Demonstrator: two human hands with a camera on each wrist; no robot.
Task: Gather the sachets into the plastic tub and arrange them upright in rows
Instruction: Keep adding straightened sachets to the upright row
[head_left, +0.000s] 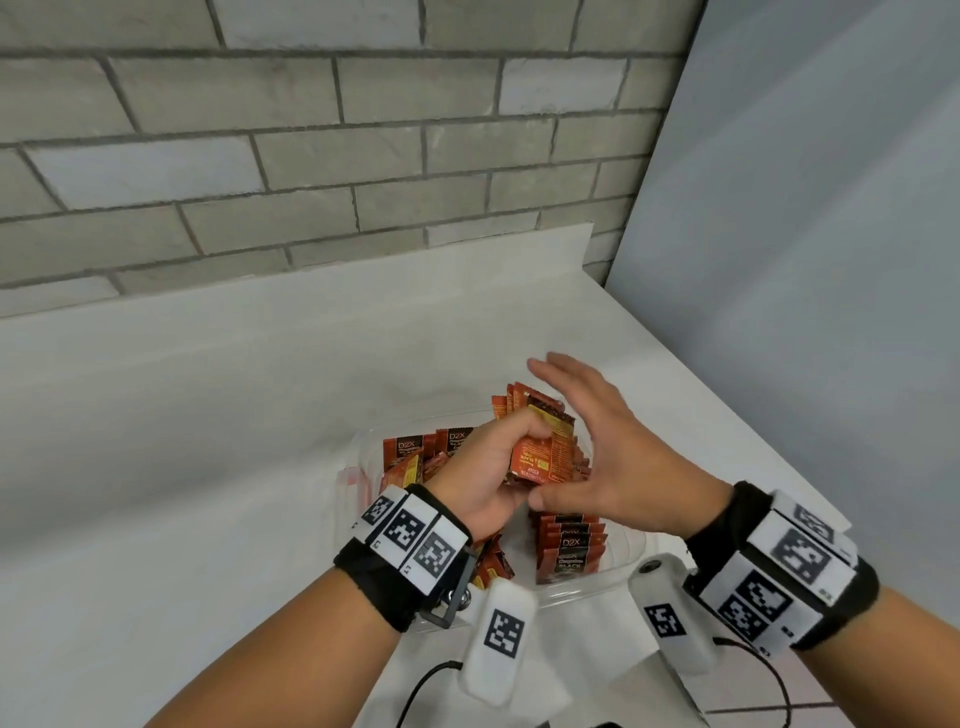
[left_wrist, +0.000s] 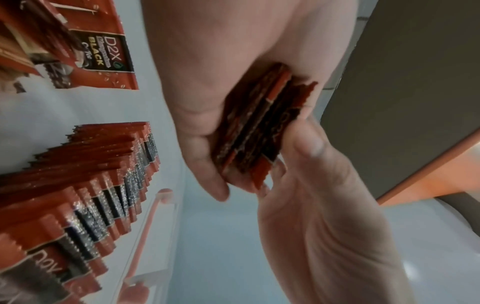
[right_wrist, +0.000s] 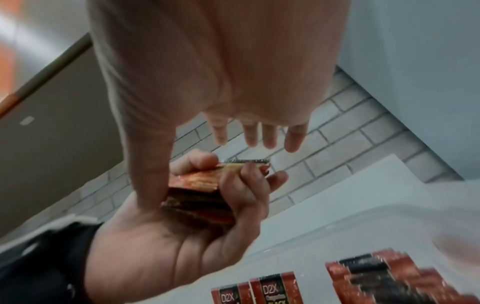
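Observation:
My left hand (head_left: 480, 467) grips a small stack of red-and-black sachets (head_left: 540, 452) above the clear plastic tub (head_left: 358, 452). My right hand (head_left: 613, 441) is held flat beside the stack with its fingers straight, and its thumb touches the stack's lower edge. In the left wrist view the stack (left_wrist: 259, 127) sits between my left fingers and the right thumb (left_wrist: 306, 144). The right wrist view shows my left hand (right_wrist: 182, 236) curled round the stack (right_wrist: 202, 193). Inside the tub, sachets stand in rows: a near row (head_left: 569, 545), a back-left group (head_left: 415, 452) and a far row (head_left: 511, 400).
The tub rests on a white counter (head_left: 208, 467) in a corner, with a grey brick wall (head_left: 311, 156) behind and a pale panel (head_left: 805, 208) to the right. Black cables (head_left: 415, 691) hang at the counter's near edge.

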